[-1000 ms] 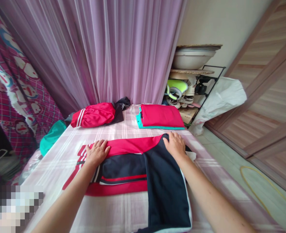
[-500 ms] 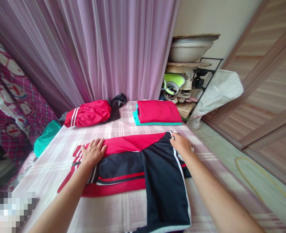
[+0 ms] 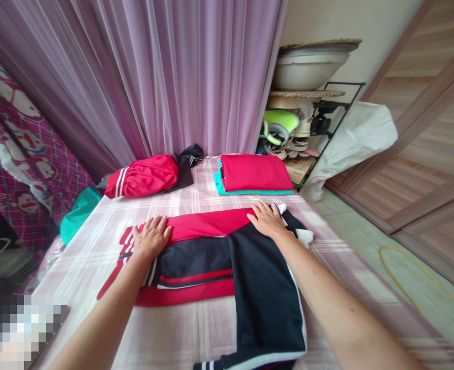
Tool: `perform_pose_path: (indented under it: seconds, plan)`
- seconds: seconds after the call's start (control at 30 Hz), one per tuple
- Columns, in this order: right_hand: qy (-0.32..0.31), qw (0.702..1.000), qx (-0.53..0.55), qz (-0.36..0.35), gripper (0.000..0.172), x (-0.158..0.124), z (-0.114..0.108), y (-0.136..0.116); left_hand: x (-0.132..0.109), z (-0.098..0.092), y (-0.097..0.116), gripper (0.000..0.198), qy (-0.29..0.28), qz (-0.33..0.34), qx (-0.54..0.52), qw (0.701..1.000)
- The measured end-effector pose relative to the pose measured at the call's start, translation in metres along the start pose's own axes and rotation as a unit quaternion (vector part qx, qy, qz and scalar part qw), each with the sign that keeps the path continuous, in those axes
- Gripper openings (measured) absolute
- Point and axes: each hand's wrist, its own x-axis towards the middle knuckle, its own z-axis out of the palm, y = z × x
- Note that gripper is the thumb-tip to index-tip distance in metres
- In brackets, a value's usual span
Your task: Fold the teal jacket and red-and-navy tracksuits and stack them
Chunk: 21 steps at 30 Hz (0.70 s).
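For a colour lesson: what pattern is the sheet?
The sheet is pink and white plaid, best in head view.

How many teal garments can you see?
2: a teal garment under the folded red garment at the far end, and a teal cloth past the left edge of the plaid sheet. Others may be hidden.

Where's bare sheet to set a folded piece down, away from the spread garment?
Bare plaid sheet runs in a strip between the spread red-and-navy garment and the folded red-and-teal stack. A bigger patch lies between your left forearm and the navy leg. The far end is crowded: the stack, red bundle, black cloth.
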Motion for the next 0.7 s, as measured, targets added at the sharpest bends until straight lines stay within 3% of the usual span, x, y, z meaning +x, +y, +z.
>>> perform_pose_path:
  seconds: [0.17,0.33,0.43,0.57,0.7]
  plan:
    - [-0.013,1.0,-0.005,0.008,0.062,0.005,0.011,0.008,0.01,0.001,-0.015,0.052,-0.018,-0.002,-0.058,0.998]
    - [0.003,1.0,-0.011,-0.005,0.06,0.006,0.016,0.011,0.025,-0.012,-0.063,0.053,0.005,0.022,-0.135,0.991]
    - [0.012,1.0,-0.014,-0.004,0.059,0.006,0.018,0.011,0.03,-0.025,-0.085,0.05,-0.062,0.035,-0.097,0.993]
    - [0.016,1.0,-0.017,-0.005,0.058,0.004,0.015,0.009,0.037,-0.035,-0.086,0.04,-0.117,0.083,-0.036,0.989]
    - [0.016,1.0,-0.011,0.004,0.058,0.004,0.011,0.008,0.043,-0.032,-0.074,0.035,-0.076,0.068,0.005,0.995]
